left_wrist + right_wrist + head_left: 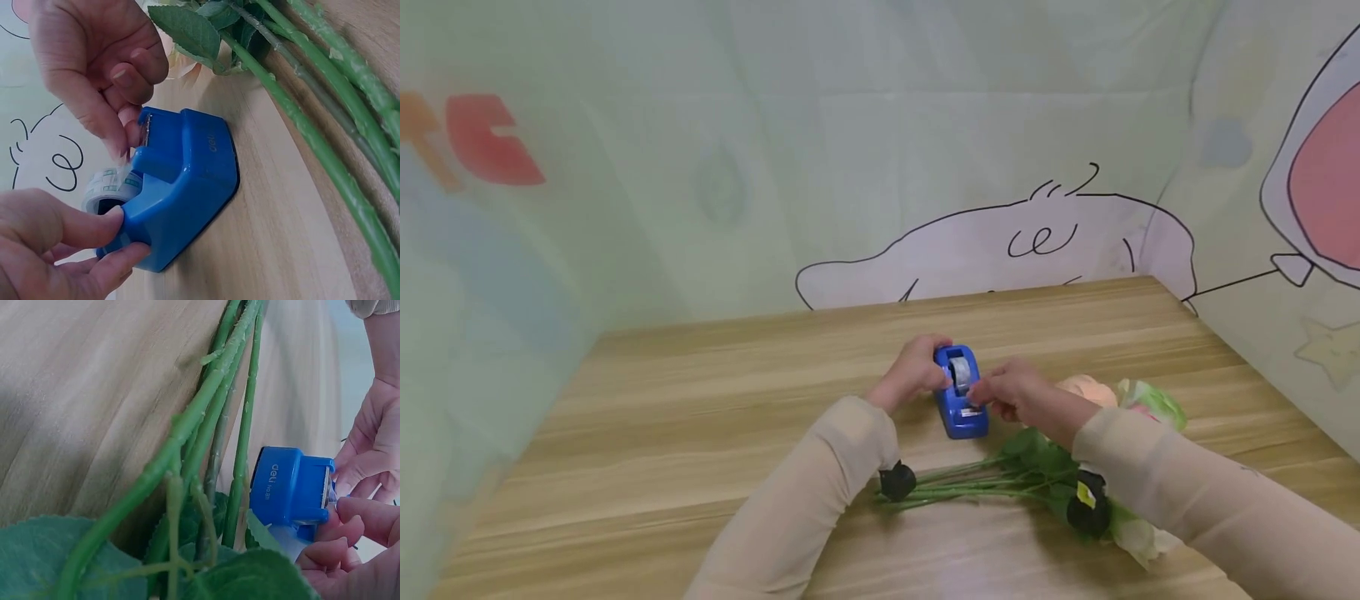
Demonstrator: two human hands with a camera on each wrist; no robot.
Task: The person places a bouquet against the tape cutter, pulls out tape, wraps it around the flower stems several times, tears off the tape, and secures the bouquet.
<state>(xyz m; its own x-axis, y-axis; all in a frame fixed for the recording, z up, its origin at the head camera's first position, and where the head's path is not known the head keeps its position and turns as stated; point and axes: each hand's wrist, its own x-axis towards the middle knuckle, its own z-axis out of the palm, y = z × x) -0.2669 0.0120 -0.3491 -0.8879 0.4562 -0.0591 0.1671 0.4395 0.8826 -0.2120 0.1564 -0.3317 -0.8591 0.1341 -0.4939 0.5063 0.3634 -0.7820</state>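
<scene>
A blue tape dispenser point(964, 425) stands on the wooden table, a roll of clear tape point(960, 377) seated in it. My left hand point(916, 371) grips its back end, thumb on the near side in the left wrist view. At the front, my right hand point(1021, 393) pinches the loose end of the tape point(123, 161) between thumb and forefinger, close to the toothed cutter point(147, 130). The right wrist view shows the dispenser's front point(281, 484) beside those fingertips, with the roll mostly hidden.
Several artificial flowers lie nearer me, their green stems point(955, 492) pointing left. A peach bloom point(1086, 388) and green leaves point(1026, 448) are partly under my right forearm. Behind the wooden table point(715, 400) hangs a printed cloth backdrop point(700, 167).
</scene>
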